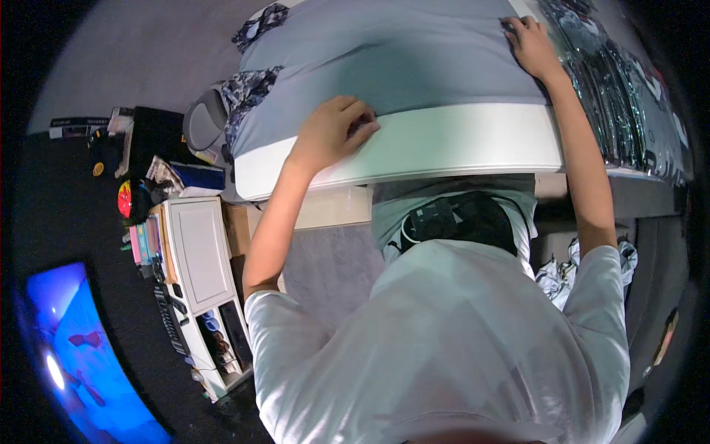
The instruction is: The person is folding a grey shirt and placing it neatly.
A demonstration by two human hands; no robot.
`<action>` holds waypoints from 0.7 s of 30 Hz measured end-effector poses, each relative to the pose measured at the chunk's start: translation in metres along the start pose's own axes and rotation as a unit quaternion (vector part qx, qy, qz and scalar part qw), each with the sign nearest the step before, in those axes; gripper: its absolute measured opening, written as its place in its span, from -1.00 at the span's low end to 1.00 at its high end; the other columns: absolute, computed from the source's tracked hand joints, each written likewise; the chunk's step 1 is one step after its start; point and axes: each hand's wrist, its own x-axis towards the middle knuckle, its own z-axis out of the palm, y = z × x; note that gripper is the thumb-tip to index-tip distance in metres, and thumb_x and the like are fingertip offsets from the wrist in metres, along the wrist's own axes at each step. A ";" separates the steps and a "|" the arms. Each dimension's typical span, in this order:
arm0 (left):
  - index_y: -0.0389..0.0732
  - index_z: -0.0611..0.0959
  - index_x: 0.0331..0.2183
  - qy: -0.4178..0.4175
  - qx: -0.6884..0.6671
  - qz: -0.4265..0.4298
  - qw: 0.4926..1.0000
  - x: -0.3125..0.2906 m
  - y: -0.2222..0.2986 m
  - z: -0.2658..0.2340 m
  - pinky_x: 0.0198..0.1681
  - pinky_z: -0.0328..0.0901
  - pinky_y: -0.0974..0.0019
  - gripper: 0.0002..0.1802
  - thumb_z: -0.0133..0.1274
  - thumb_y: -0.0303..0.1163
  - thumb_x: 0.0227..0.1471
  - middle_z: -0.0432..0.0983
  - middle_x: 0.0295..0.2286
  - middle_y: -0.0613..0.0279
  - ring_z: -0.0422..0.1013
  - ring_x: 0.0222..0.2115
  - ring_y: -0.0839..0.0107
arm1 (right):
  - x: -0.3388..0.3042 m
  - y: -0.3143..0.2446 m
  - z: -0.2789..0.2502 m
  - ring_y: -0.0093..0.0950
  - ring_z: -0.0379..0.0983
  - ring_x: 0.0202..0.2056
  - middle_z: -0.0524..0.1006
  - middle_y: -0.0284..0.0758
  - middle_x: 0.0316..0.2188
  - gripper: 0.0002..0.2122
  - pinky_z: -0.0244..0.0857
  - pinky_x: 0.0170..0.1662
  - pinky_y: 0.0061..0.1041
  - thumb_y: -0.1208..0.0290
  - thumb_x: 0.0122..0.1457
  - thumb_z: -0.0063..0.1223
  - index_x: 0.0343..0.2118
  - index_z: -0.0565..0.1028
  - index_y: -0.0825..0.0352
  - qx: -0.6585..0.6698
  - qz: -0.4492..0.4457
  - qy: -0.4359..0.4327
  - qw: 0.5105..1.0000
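My L hand (331,133), grip loosely open, is at the near edge of a flat grey cloth garment (429,66), long axis approx. L–R, on the white worktop (458,144), my R hand (532,48) at its far R edge, pinch unclear.

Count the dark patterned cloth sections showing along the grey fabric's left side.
2: one patterned section at the far left of the grey fabric, the other patterned section lower down, nearer the left hand. More may be hidden underneath.

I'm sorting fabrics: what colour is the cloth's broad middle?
The cloth's broad middle is bluish grey; head view shows it.
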 end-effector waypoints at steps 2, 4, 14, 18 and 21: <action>-0.20 0.62 -0.40 0.000 -0.001 -0.009 1.000 -0.008 -0.002 0.000 -0.29 0.34 0.10 -0.78 0.15 -0.23 0.07 0.54 -0.44 0.11 0.46 -0.38 0.09 | -0.002 -0.014 -0.008 -0.03 0.33 0.02 0.44 -0.11 0.00 -0.69 0.27 0.09 -0.13 0.35 0.28 -0.01 0.07 0.45 0.20 -0.002 -0.034 0.040 0.999; -0.20 0.62 -0.40 0.003 0.006 -0.022 1.000 -0.016 -0.005 0.001 -0.29 0.33 0.07 -0.78 0.14 -0.22 0.08 0.55 -0.44 0.11 0.46 -0.38 0.08 | 0.000 -0.043 -0.011 -0.01 0.34 0.05 0.45 -0.07 0.03 -0.68 0.24 0.15 -0.15 0.43 0.21 0.04 0.02 0.49 0.33 0.015 -0.086 0.110 0.990; -0.26 0.62 -0.39 -0.002 -0.034 -0.150 0.988 -0.055 -0.052 -0.029 -0.40 0.28 0.05 -0.63 0.06 -0.11 0.16 0.51 -0.53 -0.09 0.43 -0.49 0.00 | -0.042 -0.104 -0.029 0.03 -0.16 0.39 0.01 -0.25 0.42 -0.36 -0.25 0.37 0.09 -0.21 0.32 -0.33 0.35 0.18 0.06 -0.023 -0.023 -0.212 0.977; -0.30 0.63 -0.44 0.091 0.071 -0.332 0.936 -0.105 -0.091 -0.064 -0.37 0.31 0.01 -0.55 0.07 -0.04 0.15 0.52 -0.56 -0.17 0.48 -0.46 -0.13 | -0.047 -0.056 -0.019 -0.06 -0.18 0.41 -0.02 -0.27 0.43 -0.36 -0.30 0.39 0.02 -0.20 0.33 -0.33 0.38 0.13 0.04 -0.035 0.030 -0.172 0.984; -0.25 0.66 -0.48 0.197 0.093 -0.401 0.890 -0.143 -0.115 -0.070 -0.34 0.36 0.02 -0.57 0.09 -0.03 0.10 0.55 -0.52 -0.15 0.52 -0.42 -0.12 | -0.053 -0.035 -0.023 -0.11 -0.20 0.42 -0.03 -0.28 0.43 -0.36 -0.30 0.41 -0.06 -0.18 0.34 -0.34 0.39 0.10 0.06 -0.056 0.046 -0.168 0.983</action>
